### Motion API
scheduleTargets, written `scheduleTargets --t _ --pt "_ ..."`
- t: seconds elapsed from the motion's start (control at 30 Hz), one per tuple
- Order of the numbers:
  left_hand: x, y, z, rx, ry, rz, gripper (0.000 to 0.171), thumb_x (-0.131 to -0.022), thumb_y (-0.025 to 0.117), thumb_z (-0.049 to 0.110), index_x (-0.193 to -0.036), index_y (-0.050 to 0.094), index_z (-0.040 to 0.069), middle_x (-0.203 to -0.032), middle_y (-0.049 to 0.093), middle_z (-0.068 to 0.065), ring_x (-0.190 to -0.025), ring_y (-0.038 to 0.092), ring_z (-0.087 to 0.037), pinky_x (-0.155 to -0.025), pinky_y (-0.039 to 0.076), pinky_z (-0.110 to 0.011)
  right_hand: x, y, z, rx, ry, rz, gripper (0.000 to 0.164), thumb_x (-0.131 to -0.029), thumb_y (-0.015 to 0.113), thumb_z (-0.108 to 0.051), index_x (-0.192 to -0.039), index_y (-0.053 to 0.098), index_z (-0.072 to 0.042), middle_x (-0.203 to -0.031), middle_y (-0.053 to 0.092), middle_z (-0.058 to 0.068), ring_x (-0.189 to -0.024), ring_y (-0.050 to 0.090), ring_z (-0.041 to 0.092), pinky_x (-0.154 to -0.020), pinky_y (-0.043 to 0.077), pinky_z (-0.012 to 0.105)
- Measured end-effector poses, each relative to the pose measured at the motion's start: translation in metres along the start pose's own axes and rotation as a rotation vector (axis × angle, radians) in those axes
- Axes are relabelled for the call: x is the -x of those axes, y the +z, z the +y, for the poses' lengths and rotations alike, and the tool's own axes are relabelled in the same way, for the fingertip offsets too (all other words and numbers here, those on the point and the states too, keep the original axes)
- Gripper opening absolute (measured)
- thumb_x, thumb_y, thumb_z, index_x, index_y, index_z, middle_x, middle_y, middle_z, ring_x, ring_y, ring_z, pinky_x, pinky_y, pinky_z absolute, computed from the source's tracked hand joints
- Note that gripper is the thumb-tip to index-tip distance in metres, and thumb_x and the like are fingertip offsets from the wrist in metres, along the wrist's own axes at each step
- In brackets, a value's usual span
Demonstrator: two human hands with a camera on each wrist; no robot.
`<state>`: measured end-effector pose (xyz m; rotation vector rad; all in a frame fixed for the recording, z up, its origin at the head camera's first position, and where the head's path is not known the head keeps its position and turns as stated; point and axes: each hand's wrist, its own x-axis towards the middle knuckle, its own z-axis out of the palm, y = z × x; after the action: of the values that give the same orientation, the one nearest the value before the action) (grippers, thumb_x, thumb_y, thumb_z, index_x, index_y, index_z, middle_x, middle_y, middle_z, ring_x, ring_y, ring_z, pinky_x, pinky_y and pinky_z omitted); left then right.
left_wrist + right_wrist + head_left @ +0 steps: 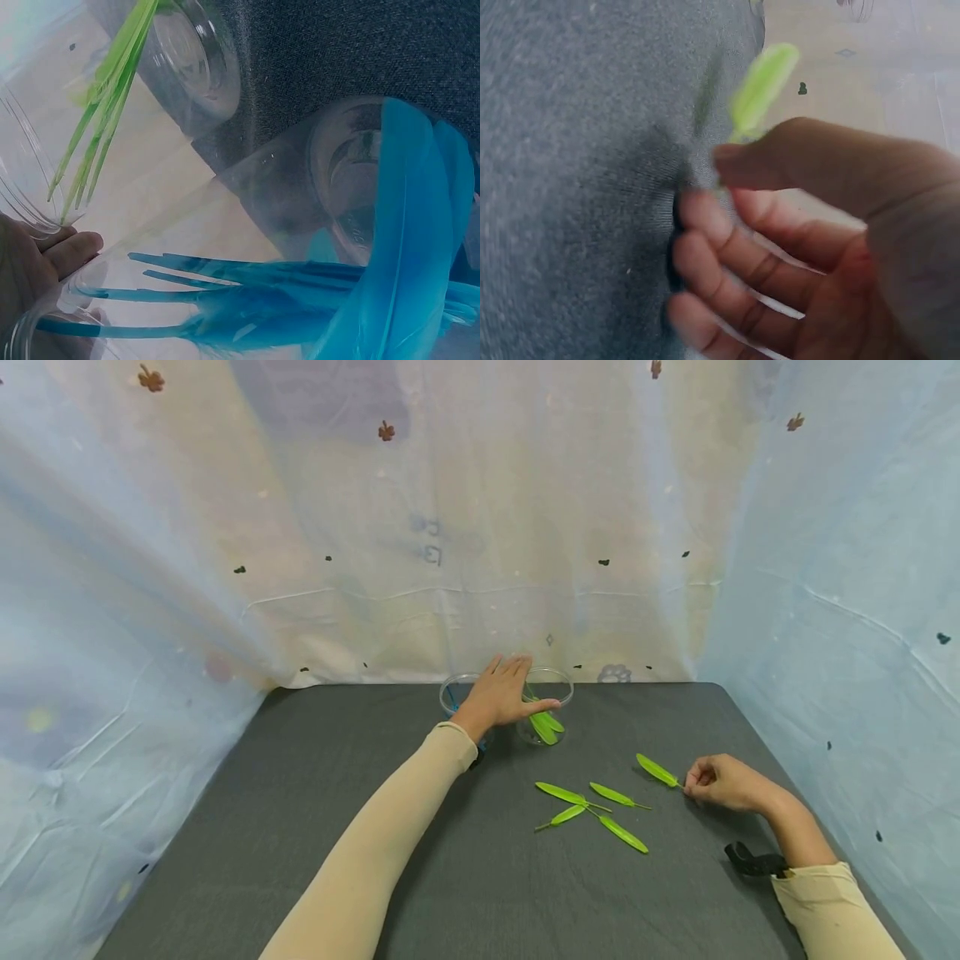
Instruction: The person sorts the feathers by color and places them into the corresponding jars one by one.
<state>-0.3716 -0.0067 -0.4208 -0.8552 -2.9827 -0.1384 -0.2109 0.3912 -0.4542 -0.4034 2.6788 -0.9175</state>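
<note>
My right hand (723, 781) pinches the quill of a green feather (656, 770) between thumb and fingertips, low over the right of the dark table. In the right wrist view the feather (765, 86) points up, beyond the thumb. My left hand (501, 697) reaches to two clear plastic jars at the back. Its thumb extends across the near rim of the right jar (568, 689), which contains green feathers (545, 727). The left jar (444, 695) is partly hidden behind the hand; in the left wrist view it holds blue feathers (405, 225).
Several loose green feathers (622, 834) lie on the grey-black table (315, 827) between the hands, some crossing each other. A pale patterned curtain (487, 510) hangs along the table's back and both sides. The left forearm crosses the middle of the table.
</note>
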Motion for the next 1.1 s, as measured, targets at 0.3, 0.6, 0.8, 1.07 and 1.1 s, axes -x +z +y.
scheduleTargets --t 0.3,0.6,0.8,1.07,1.1 --pt "0.0 -0.002 -0.001 0.003 0.004 -0.02 0.112 -0.098 0.036 0.089 -0.174 0.01 0.011 -0.181 0.013 -0.007 -0.167 0.01 -0.021 -0.137 0.0 -0.043 -0.007 0.006 -0.004 -0.063 -0.071 0.139 0.002 -0.104 0.066 0.003 -0.102 0.064 0.002 -0.086 0.074 0.007 -0.072 0.065 0.017 -0.06 0.054 0.028" --pt "0.0 -0.004 0.001 0.004 0.007 -0.028 0.112 -0.097 0.036 0.089 -0.174 0.008 0.013 -0.181 0.009 -0.006 -0.167 0.005 -0.019 -0.136 -0.007 -0.039 -0.009 0.006 -0.012 0.012 -0.022 0.364 0.014 -0.108 0.066 -0.007 -0.116 0.075 0.001 -0.098 0.078 0.012 -0.084 0.075 0.025 -0.064 0.06 0.026" --pt "-0.002 -0.004 0.002 0.01 -0.004 -0.051 0.112 -0.098 0.037 0.088 -0.174 0.004 0.014 -0.182 0.005 -0.005 -0.167 0.002 -0.019 -0.135 -0.009 -0.038 -0.012 0.004 -0.015 0.026 -0.066 0.507 0.018 -0.109 0.065 -0.01 -0.118 0.077 -0.001 -0.105 0.08 0.019 -0.088 0.078 0.021 -0.065 0.059 0.02" --pt "-0.003 -0.001 0.0 -0.009 -0.001 -0.043 0.112 -0.098 0.036 0.089 -0.174 0.006 0.012 -0.182 0.007 -0.006 -0.167 0.003 -0.019 -0.136 -0.004 -0.04 -0.025 0.001 -0.028 0.033 -0.142 0.671 0.019 -0.108 0.067 -0.009 -0.126 0.071 -0.003 -0.102 0.081 0.017 -0.083 0.068 -0.011 -0.064 0.052 0.012" --pt "-0.002 -0.001 0.001 -0.009 0.002 -0.036 0.112 -0.098 0.036 0.089 -0.174 0.007 0.012 -0.181 0.008 -0.006 -0.167 0.004 -0.019 -0.137 -0.003 -0.041 -0.027 0.001 -0.03 0.033 -0.137 0.685 0.019 -0.108 0.068 -0.012 -0.125 0.071 -0.004 -0.102 0.082 0.016 -0.083 0.067 -0.013 -0.063 0.051 0.012"
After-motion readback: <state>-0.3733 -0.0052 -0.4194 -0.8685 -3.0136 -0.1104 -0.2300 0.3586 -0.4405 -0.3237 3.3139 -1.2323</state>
